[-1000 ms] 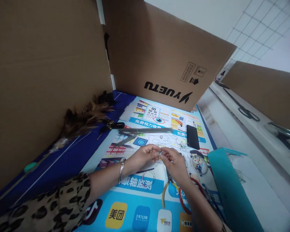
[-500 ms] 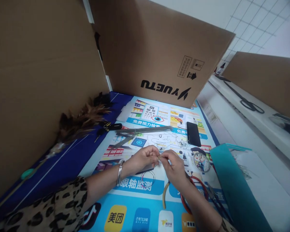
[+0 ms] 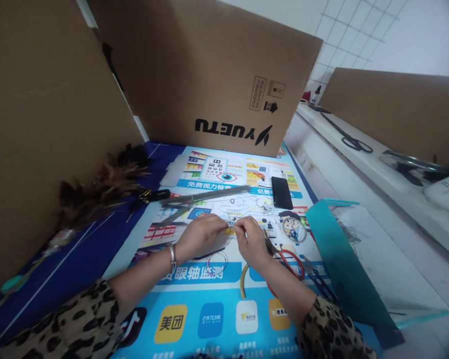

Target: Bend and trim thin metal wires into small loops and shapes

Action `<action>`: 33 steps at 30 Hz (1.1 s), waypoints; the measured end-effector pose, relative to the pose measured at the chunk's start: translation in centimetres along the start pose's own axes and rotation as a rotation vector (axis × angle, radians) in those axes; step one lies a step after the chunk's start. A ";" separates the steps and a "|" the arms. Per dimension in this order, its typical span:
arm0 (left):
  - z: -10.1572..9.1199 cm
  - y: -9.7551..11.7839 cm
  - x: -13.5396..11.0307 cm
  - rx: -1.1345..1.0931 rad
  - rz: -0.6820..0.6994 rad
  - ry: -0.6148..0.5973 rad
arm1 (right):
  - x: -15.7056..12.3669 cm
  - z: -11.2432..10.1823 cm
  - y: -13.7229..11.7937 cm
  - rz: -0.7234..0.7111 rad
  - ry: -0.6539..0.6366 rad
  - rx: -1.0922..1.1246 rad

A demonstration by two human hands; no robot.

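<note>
My left hand (image 3: 204, 235), with a silver bangle at the wrist, is closed in a pinch, its back turned up. Close beside it, my right hand (image 3: 251, 243) pinches too. Between the fingertips is something thin and small that I cannot make out. Beyond the hands lies a bundle of thin straight wires (image 3: 213, 194). Thin coloured loops (image 3: 216, 265) rest just below my left hand. Red-handled scissors (image 3: 294, 264) lie partly under my right forearm, and a yellow curved handle (image 3: 243, 281) shows near it.
A round clear dish (image 3: 295, 230) with small bits and a black phone (image 3: 282, 193) lie to the right. A teal-edged open box (image 3: 344, 264) stands further right. Cardboard panels (image 3: 217, 75) wall off the back and left. Brown feathers (image 3: 93, 187) and black-handled keys (image 3: 153, 196) are at the left.
The view has swung right, so the surroundings shift left. My hands have moved slightly apart at the fingertips, and my left hand has rolled with its back upward.
</note>
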State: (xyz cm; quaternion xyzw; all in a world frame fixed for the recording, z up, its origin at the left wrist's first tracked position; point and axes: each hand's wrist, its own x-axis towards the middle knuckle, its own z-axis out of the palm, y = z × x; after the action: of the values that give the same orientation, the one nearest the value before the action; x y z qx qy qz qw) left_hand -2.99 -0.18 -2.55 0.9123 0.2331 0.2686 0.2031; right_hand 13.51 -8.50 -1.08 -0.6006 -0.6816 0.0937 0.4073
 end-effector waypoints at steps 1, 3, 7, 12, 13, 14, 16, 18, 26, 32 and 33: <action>-0.1 0.1 0.0 0.050 0.014 0.008 | 0.0 0.0 0.0 -0.001 -0.008 -0.017; -0.5 0.1 0.1 0.155 0.051 0.003 | -0.1 0.0 0.0 0.001 -0.028 -0.064; -1.0 0.0 0.3 0.337 0.120 -0.028 | -0.1 0.4 0.3 -0.010 -0.065 -0.203; -0.9 0.4 0.5 0.372 0.190 -0.066 | -0.5 1.2 0.5 -0.154 -0.142 -0.414; -0.9 0.5 0.4 0.364 0.196 -0.070 | -0.6 1.3 0.6 -0.159 -0.153 -0.442; -0.9 0.7 0.4 0.355 0.201 -0.069 | -0.7 1.4 0.6 -0.157 -0.160 -0.463; -0.9 0.8 0.3 0.341 0.207 -0.054 | -0.9 1.6 0.5 -0.141 -0.168 -0.485; -0.9 0.9 0.2 0.340 0.222 -0.029 | -1.0 1.6 0.3 -0.108 -0.164 -0.477; -0.8 0.6 -0.1 0.386 0.259 0.001 | -0.4 0.5 -0.1 0.084 -0.200 -0.013; -0.8 0.6 -0.1 0.288 0.229 0.047 | 0.3 0.0 0.3 0.259 -0.253 0.402; -0.7 0.6 -0.1 0.276 0.220 0.050 | 0.4 0.0 0.3 0.282 -0.264 0.454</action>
State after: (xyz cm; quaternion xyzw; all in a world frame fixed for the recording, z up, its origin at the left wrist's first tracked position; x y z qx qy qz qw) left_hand -3.33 -0.53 -1.73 0.9446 0.1717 0.2771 0.0395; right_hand 13.77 -8.08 -1.04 -0.5655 -0.6000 0.3767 0.4222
